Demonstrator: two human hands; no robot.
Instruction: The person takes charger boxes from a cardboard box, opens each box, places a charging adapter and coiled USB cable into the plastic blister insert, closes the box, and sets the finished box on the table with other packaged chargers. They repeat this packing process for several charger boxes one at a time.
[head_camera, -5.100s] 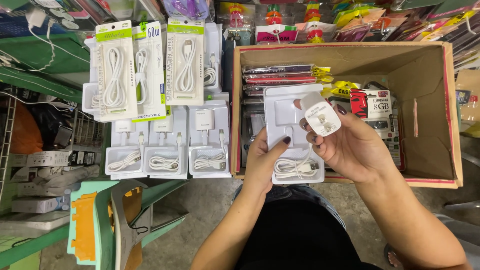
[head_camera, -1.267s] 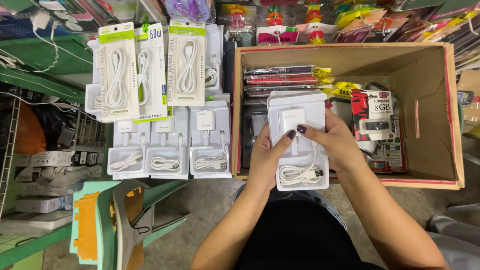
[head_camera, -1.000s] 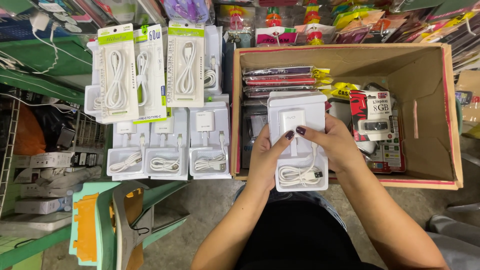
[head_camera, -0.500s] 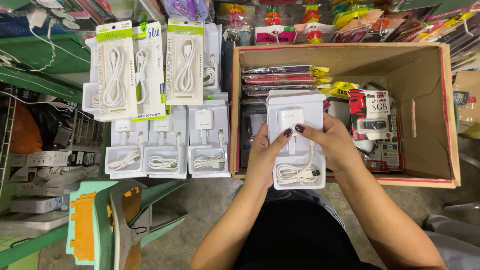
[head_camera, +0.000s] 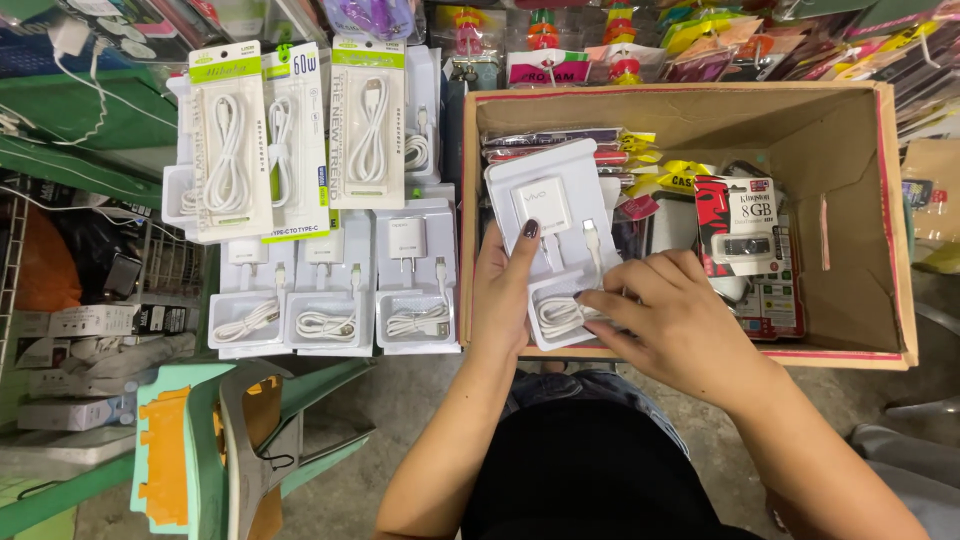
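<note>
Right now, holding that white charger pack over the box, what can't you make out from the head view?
- Lower end of the charger pack: covered by the left hand and right hand.
- Floor of the cardboard box: buried under packets; the memory stick card hides what lies beneath it.
- Back row of cable packs: the rear ones overlap, only edges show.
- Goods along the top edge: cut off by the frame.

Open-topped cardboard box (head_camera: 850, 200) offered entry from above — its right half lay bare; packets (head_camera: 740, 240) and charger trays (head_camera: 330, 300) crowded the left.
</note>
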